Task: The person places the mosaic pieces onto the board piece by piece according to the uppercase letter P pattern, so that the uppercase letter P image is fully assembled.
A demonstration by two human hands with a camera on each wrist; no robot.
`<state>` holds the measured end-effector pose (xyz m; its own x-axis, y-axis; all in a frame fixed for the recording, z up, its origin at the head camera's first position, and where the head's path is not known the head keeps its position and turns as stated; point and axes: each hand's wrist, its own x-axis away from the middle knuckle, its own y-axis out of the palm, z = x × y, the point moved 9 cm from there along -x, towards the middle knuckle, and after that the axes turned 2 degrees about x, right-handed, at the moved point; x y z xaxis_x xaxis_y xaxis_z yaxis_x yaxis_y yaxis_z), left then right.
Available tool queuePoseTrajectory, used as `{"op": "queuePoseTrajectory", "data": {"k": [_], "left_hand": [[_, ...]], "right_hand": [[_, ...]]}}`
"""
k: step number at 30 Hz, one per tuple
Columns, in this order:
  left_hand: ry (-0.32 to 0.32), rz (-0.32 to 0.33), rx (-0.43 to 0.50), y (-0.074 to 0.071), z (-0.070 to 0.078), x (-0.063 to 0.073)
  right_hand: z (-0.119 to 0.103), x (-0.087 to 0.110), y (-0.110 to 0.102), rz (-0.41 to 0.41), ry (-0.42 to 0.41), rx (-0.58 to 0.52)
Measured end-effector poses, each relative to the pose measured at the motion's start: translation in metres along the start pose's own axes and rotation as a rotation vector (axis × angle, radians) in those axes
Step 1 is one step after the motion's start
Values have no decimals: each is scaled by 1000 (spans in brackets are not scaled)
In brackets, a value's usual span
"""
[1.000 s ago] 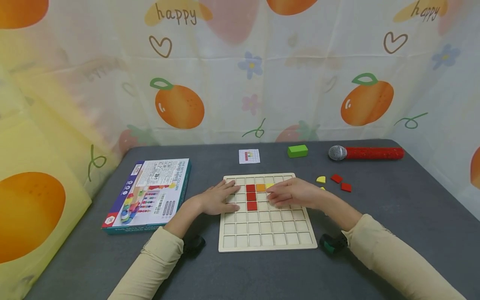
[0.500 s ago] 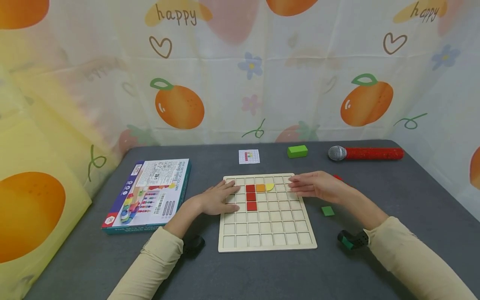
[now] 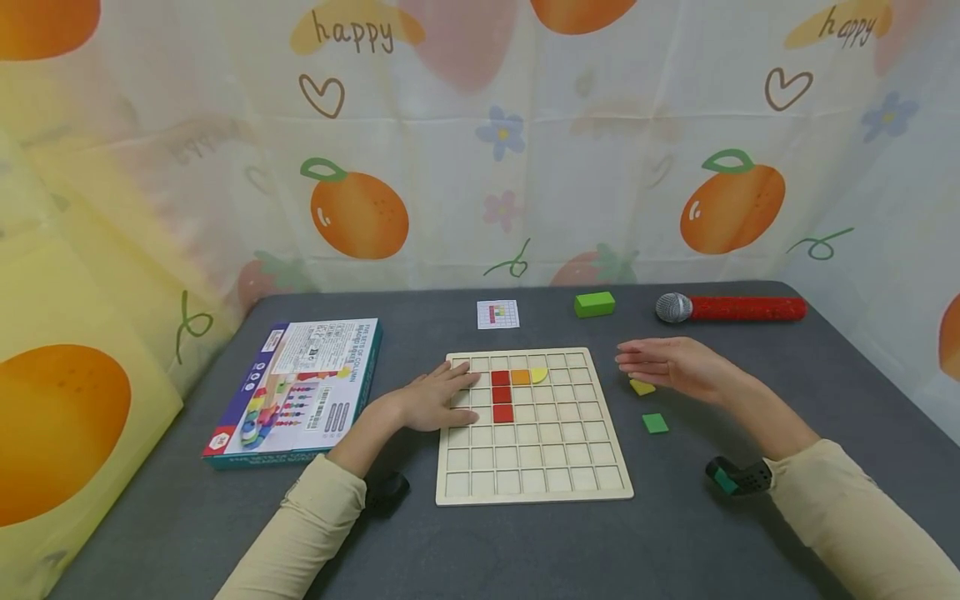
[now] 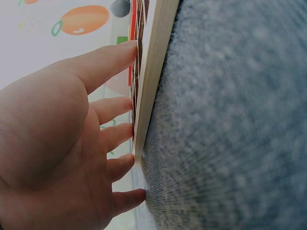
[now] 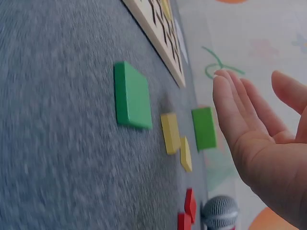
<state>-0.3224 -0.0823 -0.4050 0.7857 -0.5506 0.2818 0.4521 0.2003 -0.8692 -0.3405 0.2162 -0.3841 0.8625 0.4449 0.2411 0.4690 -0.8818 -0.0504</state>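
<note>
A wooden grid board [image 3: 534,500] lies at the middle of the table. In its cells sit several red tiles [image 3: 502,396] in a column, an orange tile [image 3: 521,377] and a yellow rounded tile [image 3: 538,376]. My left hand [image 3: 431,400] rests with spread fingers on the board's left side; the left wrist view shows fingertips along the board edge [image 4: 154,76]. To the right of the board my right hand [image 3: 682,367] hovers with nearly straight fingers, holding nothing. Below it are yellow pieces [image 5: 170,133], and a green square tile [image 5: 136,98] lies nearer the front.
Two red tiles [image 5: 190,205] lie beyond the yellow pieces in the right wrist view. At the back are a small pattern card [image 3: 498,314], a green block [image 3: 595,304] and a red microphone [image 3: 746,308]. A flat box [image 3: 300,387] lies on the left.
My right hand has drawn back from the yellow rounded tile on the board and moved right, over the loose pieces, uncovering the board's right side. The left hand has stayed put.
</note>
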Motion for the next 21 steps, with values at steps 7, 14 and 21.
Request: {"op": "queuePoseTrajectory", "data": {"k": [7,14,21], "left_hand": [[1,0,1,0,-1,-1],[-4,1,5,1,-2,-1],[-3,7,-1,1,-2,-2]], "right_hand": [[-1,8,-23,32,-31,-36],[3,16,-46,65,-47,-30],[8,21,-66,142,-32,56]]}}
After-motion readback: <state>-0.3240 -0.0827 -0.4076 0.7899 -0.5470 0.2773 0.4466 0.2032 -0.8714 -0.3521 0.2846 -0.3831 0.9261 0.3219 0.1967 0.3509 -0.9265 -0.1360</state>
